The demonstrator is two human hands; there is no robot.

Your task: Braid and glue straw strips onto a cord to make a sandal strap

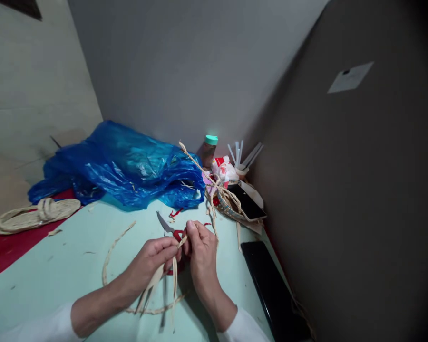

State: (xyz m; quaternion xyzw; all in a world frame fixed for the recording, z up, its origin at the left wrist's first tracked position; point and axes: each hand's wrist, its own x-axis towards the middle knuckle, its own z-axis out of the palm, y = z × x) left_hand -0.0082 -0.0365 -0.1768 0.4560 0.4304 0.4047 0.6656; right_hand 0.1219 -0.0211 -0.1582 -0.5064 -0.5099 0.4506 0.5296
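Note:
Between my two hands runs a pale straw braid [182, 241], its loose flat strands hanging down below my fingers. My left hand [160, 256] pinches it from the left, fingers closed. Just to the right, my right hand [201, 247] is closed on the same braid with the thumb on top. Partly hidden behind my hands lies a pair of red-handled scissors [166, 223], one blade showing. A long twisted straw cord [105, 266] curves over the table on the left and passes under the hanging strands.
A blue plastic bag [128, 166] covers the back of the pale table [82, 266]. A woven straw slipper [39, 213] lies at left. At right are a basket [228, 206] with a phone [248, 202] on it, a green-lidded jar [209, 147] and a black flat device [271, 289].

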